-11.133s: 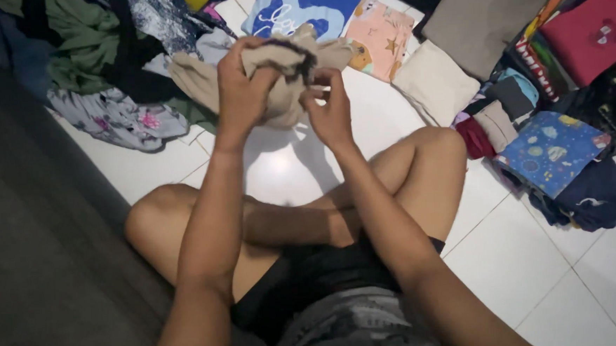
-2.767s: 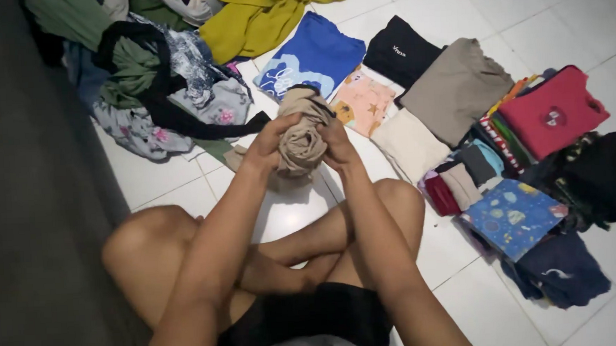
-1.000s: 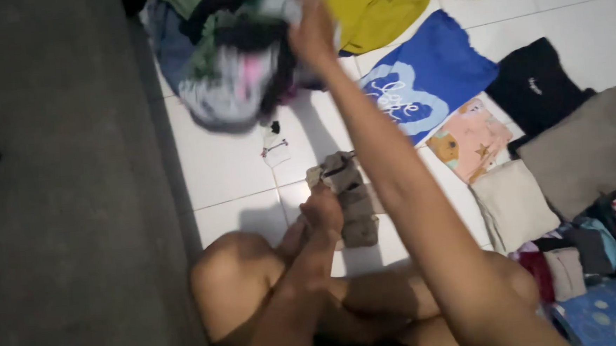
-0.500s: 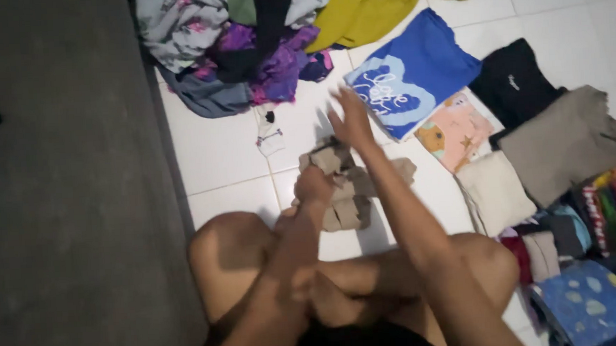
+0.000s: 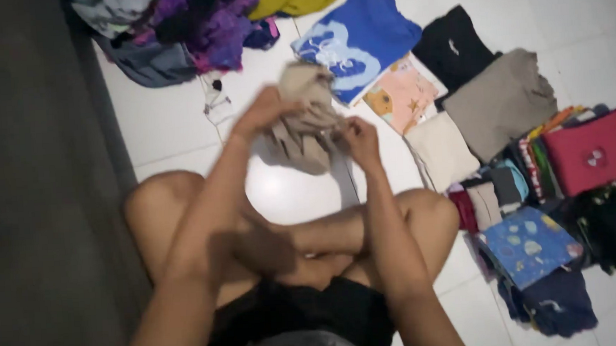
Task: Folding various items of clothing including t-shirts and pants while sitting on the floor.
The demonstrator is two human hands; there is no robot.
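Observation:
I sit cross-legged on a white tiled floor (image 5: 291,191). Both hands hold a crumpled beige garment (image 5: 304,124) lifted above the floor in front of my knees. My left hand (image 5: 263,112) grips its upper left part. My right hand (image 5: 359,139) pinches its right edge. The cloth hangs bunched between them, slightly blurred.
An unsorted pile of purple, grey and yellow clothes (image 5: 180,22) lies at the far left. Folded pieces lie to the right: a blue shirt (image 5: 360,37), a pink one (image 5: 402,94), a black one (image 5: 456,46), a taupe one (image 5: 501,100), a red one (image 5: 591,151). A dark grey surface (image 5: 35,194) borders the left.
The beige garment has come off the floor and is now held up in both hands. My right hand came back from the far pile to grip it. The view shifted right.

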